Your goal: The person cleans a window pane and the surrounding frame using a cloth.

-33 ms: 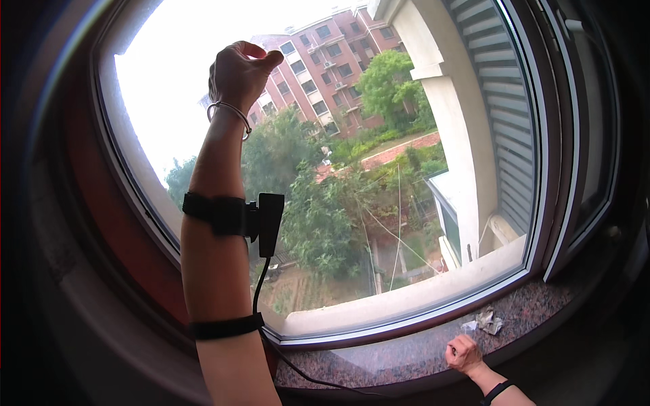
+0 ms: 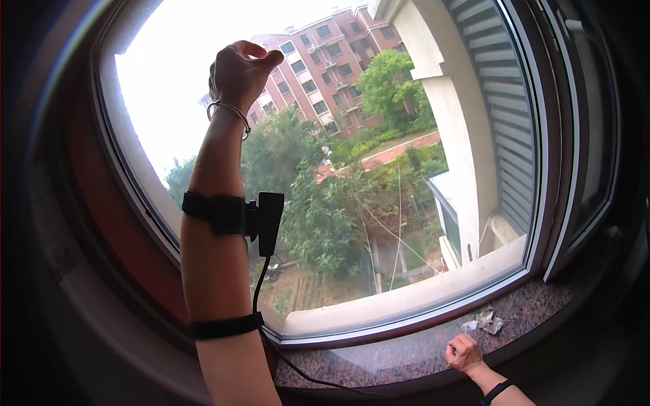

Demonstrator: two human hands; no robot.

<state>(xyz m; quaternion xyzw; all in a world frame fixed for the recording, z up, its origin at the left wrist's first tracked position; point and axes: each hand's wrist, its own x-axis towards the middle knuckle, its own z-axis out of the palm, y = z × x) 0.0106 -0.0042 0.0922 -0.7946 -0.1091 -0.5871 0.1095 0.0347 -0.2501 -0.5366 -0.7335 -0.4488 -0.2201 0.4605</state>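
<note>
My left hand point(image 2: 240, 73) is raised high before the window glass point(image 2: 332, 223), its fingers curled toward the thumb. If anything is pinched there, it is too small or hidden for me to make out. A bracelet point(image 2: 230, 111) circles that wrist. Low on the right, my right hand point(image 2: 464, 353) is closed in a fist at the speckled stone sill point(image 2: 379, 362); what it may hold is hidden. Just beyond its knuckles lies a crumpled greyish-white wad point(image 2: 489, 321), with a small white scrap point(image 2: 469, 326) beside it.
A black device point(image 2: 271, 224) is strapped to my left forearm, and its cable point(image 2: 298, 372) trails across the sill. The window frame point(image 2: 406, 308) curves around the pane. A second framed glass panel point(image 2: 589, 135) stands at the right. Trees and a brick building show outside.
</note>
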